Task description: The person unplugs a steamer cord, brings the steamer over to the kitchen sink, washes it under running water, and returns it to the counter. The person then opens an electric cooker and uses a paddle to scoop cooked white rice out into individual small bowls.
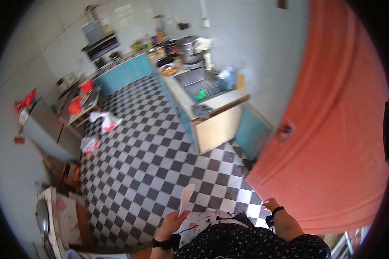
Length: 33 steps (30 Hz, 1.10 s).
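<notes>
In my left hand (174,222) is a white rice paddle (186,197), held by its handle with the broad end pointing up. A patterned white apron or cloth (202,218) with straps hangs at my waist, just right of that hand. My right hand (271,204) reaches forward beside the free edge of a red door (327,145). Whether its fingers touch the door cannot be made out, and their grip is unclear. Each wrist wears a black band. The door's dark lock or handle fitting (288,129) sits higher up on the panel.
Beyond the checkered floor (142,155) stands a counter with a steel sink (197,81) and a large pot (189,50). A teal panel (253,129) leans by the counter's end. Plastic bags (109,122) lie left, near a grey refrigerator (52,126). A wok-like pan (42,217) hangs lower left.
</notes>
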Each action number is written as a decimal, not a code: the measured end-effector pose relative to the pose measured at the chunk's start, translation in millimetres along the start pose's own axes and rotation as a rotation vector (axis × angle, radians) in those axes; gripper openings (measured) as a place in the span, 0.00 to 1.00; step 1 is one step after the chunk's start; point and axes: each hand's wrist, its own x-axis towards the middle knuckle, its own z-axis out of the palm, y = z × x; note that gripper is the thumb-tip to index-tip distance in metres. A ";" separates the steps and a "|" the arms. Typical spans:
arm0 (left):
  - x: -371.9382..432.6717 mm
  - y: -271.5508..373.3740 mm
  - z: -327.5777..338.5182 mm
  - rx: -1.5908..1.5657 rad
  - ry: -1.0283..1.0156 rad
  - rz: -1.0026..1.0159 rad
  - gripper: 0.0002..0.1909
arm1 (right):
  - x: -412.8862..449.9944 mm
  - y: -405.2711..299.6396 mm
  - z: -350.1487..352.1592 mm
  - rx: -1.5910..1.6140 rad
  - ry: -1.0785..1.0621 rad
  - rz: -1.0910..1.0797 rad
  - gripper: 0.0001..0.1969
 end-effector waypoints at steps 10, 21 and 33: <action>69.1 -33.9 -118.4 -0.268 0.114 -0.301 0.15 | 161.8 -222.2 113.8 -0.332 -0.315 -0.136 0.12; 312.3 34.0 -280.9 -0.249 0.437 -0.286 0.15 | 336.8 -595.5 207.9 -0.974 -0.419 -0.876 0.23; 565.7 37.0 -553.1 -0.717 0.228 -0.057 0.17 | 218.1 -1020.5 483.6 -0.572 -1.215 -1.229 0.19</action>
